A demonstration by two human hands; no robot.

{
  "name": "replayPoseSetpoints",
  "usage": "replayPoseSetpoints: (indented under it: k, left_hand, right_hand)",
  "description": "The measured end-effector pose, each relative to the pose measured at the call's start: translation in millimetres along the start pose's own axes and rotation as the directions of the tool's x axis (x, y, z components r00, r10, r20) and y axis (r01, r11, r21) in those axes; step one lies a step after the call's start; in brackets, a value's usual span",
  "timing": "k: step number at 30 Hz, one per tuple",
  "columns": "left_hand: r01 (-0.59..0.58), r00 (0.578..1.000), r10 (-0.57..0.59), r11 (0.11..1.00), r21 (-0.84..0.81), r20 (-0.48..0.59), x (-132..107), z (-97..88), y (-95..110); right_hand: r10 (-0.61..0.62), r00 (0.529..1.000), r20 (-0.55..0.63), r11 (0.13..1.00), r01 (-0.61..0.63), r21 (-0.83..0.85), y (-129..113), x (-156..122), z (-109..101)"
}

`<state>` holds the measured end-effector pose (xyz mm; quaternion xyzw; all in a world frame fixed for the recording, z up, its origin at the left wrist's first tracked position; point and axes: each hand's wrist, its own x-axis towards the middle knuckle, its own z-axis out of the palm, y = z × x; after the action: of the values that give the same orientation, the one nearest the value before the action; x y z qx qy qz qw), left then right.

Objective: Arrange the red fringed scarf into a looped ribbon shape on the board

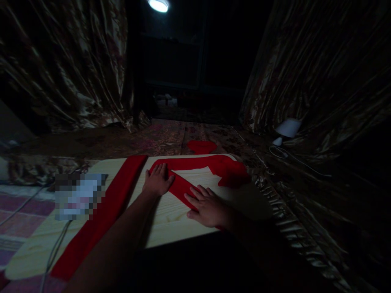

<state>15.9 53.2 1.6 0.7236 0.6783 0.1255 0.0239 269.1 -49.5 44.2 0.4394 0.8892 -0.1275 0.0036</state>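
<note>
A long strip of red cloth (195, 163) lies bent across a pale wooden board (171, 215). My left hand (158, 180) rests flat on the strip near its far bend, fingers stretched out. Closer to me, my right hand (207, 207) lies flat on the same strip, fingers spread. Neither hand grips anything. A second red strip (104, 211) runs diagonally down the board's left side, apart from both hands.
A small red cloth piece (201, 145) lies on the patterned floor beyond the board. A blurred-out object (80, 195) sits on the board's left, with a cable (55, 252) trailing from it. Shiny curtains hang left and right. A white object (287, 128) with a cord sits at right.
</note>
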Motion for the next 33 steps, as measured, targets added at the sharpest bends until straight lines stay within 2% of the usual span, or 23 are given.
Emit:
replayPoseSetpoints:
  k: [3, 6, 8, 14, 17, 20, 21, 25, 28, 31, 33]
  left_hand:
    - [-0.014, 1.000, 0.014, 1.000, 0.016, 0.020, 1, 0.1, -1]
    - [-0.023, 0.999, 0.022, 1.000, 0.014, 0.039, 1, 0.5, -2]
    - [-0.024, 0.999, 0.024, 1.000, 0.009, 0.039, 1, 0.5, -3]
    - [-0.033, 0.998, 0.032, 0.999, 0.008, 0.050, 2, 0.7, -4]
    - [-0.040, 0.998, 0.039, 0.999, 0.011, 0.053, 3, 2.4, -5]
    - [-0.041, 0.998, 0.041, 0.999, 0.001, 0.044, 5, 4.0, -7]
    - [-0.043, 0.998, 0.043, 0.999, -0.006, 0.043, 5, 4.1, -8]
    - [-0.044, 0.997, 0.046, 0.999, -0.032, 0.063, 8, 2.7, -10]
    - [-0.036, 0.995, 0.039, 0.999, -0.037, 0.088, 9, 0.7, -11]
    - [-0.038, 0.995, 0.042, 0.998, -0.040, 0.094, 9, -0.8, -10]
    - [-0.043, 0.994, 0.047, 0.998, -0.041, 0.099, 9, -1.5, -9]
  right_hand:
    - [0.040, 0.993, -0.115, 0.999, -0.044, -0.026, 6, 16, -15]
    - [0.220, 0.955, -0.197, 0.970, -0.236, -0.062, 24, 43, -28]
    - [0.296, 0.934, -0.199, 0.941, -0.321, -0.109, 39, 63, -31]
    - [0.318, 0.942, -0.110, 0.940, -0.328, -0.095, 76, 117, -18]
    - [0.345, 0.926, -0.156, 0.934, -0.354, -0.036, 89, 134, -16]
    - [0.398, 0.877, -0.268, 0.909, -0.416, -0.011, 100, 138, -19]
    - [0.419, 0.868, -0.266, 0.900, -0.436, -0.005, 104, 137, -21]
    - [0.482, 0.871, -0.099, 0.876, -0.481, 0.034, 118, 127, -29]
    - [0.476, 0.876, -0.078, 0.879, -0.470, 0.085, 126, 120, -36]
    - [0.459, 0.874, -0.160, 0.888, -0.447, 0.106, 131, 113, -48]
    - [0.504, 0.817, -0.280, 0.860, -0.504, 0.076, 134, 107, -58]
